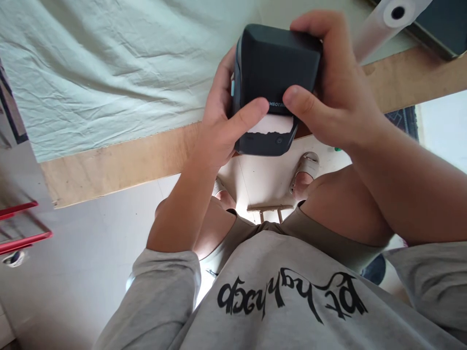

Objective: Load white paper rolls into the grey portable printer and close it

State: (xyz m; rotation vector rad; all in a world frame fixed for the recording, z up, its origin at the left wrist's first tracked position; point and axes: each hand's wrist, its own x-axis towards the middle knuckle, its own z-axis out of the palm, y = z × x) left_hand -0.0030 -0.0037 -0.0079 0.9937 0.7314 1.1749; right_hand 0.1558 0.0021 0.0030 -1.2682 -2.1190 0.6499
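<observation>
A black label printer (279, 63) is held up between both hands over the front edge of the table. White paper (272, 124) with a ragged torn edge sticks out of its slot, above a power button. My left hand (228, 114) grips the printer's left side, its thumb lying on the front by the printed lettering. On the other side, my right hand (335, 82) wraps the right edge, thumb on the front face and fingers at the top corner. The fingers behind the printer are partly hidden.
A pale green cloth (109, 73) covers the table, whose bare wooden edge (120, 167) runs across the view. A white paper roll (386, 24) stands at the upper right beside a dark flat object (443, 29). Red rails (27, 238) show at the left.
</observation>
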